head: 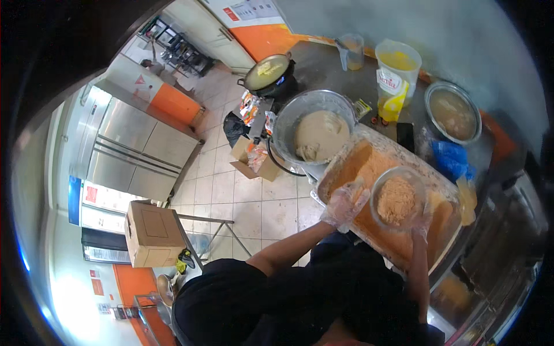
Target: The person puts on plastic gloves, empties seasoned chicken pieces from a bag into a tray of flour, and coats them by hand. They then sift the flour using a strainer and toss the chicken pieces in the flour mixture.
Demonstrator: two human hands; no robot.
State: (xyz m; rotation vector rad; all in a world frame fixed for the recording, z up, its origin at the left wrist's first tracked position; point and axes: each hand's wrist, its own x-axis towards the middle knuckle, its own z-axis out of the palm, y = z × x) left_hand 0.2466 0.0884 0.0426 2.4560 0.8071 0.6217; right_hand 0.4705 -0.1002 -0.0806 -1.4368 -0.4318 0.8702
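Observation:
My right hand (420,220), in a clear plastic glove, grips the near right side of a clear round bowl (377,212) heaped with an orange, crumbly coating (396,201). It holds the bowl over a large rectangular tray (389,137) with a flour-caked rim. Loose orange coating lies in the tray. My left hand (346,205), also gloved, is over the tray's left side, close to the bowl. Orange powder clings around its fingers; whether they hold a piece cannot be made out. Beyond the tray's left end stands a large metal pot (283,129) of pale, thick batter (322,132).
A black-handled pan (267,75) holds oil with yellow food in it. Along the wall stand a measuring jug (351,52), a plastic tub (400,54), a yellow-and-white pouch (391,95) and a metal bowl (452,112). A phone (405,137) lies behind the tray. An open carton (255,162) sits lower left.

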